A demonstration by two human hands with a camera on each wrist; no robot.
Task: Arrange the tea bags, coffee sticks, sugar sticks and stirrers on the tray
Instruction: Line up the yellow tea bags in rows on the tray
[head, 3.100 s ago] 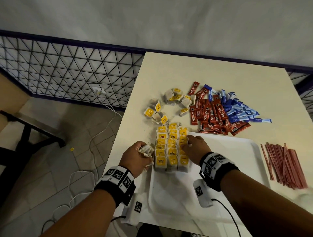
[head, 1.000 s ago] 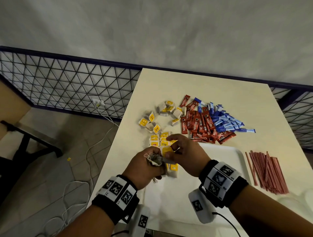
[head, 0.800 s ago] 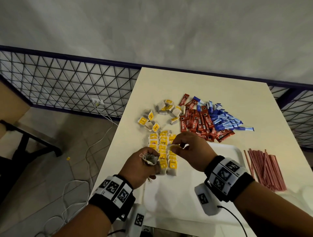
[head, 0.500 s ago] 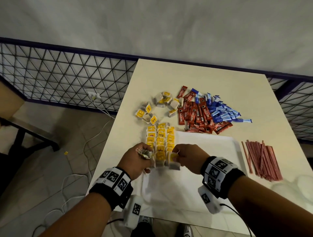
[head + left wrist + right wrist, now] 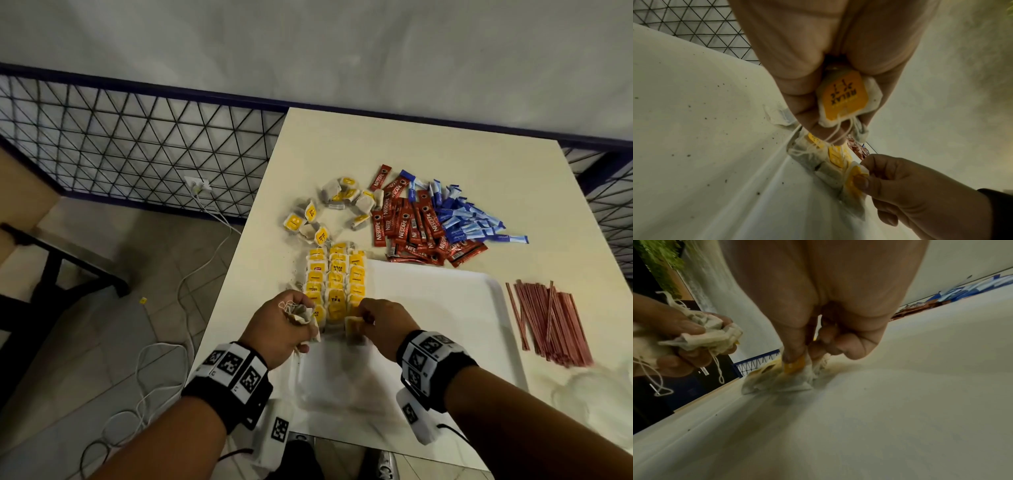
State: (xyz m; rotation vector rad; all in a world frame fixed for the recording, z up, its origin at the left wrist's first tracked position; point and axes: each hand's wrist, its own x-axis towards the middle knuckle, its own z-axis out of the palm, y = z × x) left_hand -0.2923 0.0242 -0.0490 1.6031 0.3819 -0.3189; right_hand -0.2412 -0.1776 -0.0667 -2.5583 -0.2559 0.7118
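Yellow-tagged tea bags (image 5: 337,284) lie in three rows along the left side of the white tray (image 5: 445,308). My left hand (image 5: 291,322) grips a small bunch of tea bags (image 5: 842,99) with strings dangling, at the tray's left edge. My right hand (image 5: 368,322) pinches one tea bag (image 5: 354,330) by its yellow tag (image 5: 794,365) and holds it down at the near end of the right row. Loose tea bags (image 5: 325,212), red coffee sticks (image 5: 411,222), blue sugar sticks (image 5: 469,219) and red stirrers (image 5: 548,322) lie on the table.
The cream table (image 5: 428,147) has its left edge just beside the tray. A wire fence (image 5: 137,137) and floor cables (image 5: 164,342) lie beyond it. Crumpled clear plastic (image 5: 596,397) sits at the near right.
My right hand took a tea bag from the bunch in my left hand, carried it over the rows and lowered it to the near end of the right row.
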